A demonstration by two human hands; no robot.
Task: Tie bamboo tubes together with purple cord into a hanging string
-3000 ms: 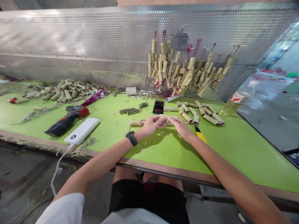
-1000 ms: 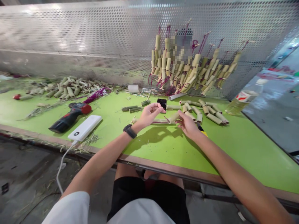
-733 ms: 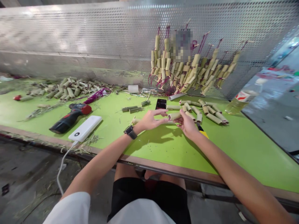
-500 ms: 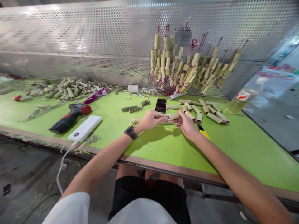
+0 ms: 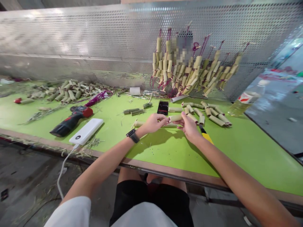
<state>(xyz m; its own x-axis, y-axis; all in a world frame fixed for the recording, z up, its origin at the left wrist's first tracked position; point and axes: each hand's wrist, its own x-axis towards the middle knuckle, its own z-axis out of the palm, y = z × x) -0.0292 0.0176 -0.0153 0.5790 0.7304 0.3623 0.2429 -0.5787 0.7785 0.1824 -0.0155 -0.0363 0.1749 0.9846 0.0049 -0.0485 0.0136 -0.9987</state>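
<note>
My right hand (image 5: 189, 127) grips a short pale-green bamboo tube (image 5: 175, 118) between thumb and fingers, above the green table (image 5: 170, 148). At the tube's left, hollow end, the fingers of my left hand (image 5: 155, 122) are pinched together. Whatever sits between those fingertips is too small to make out; a hint of dark red shows there. Below and behind both hands lies a longer bamboo piece (image 5: 139, 123), partly covered by them. Beside my right wrist rests a yellow-handled tool (image 5: 207, 137), its dark end partly hidden.
Strung bamboo tubes (image 5: 189, 74) hang on a perforated metal panel (image 5: 94, 41). More tubes (image 5: 214, 113) lie right, near a bottle (image 5: 245, 102). A phone (image 5: 163, 108) lies behind my hands. Leftward are a cordless drill (image 5: 71, 121), a power bank (image 5: 86, 130) and a tube pile (image 5: 68, 90).
The view has shifted very slightly. Both hands stay at the tube in nearly the same pose, with only a small movement of the left fingertips at its end.
</note>
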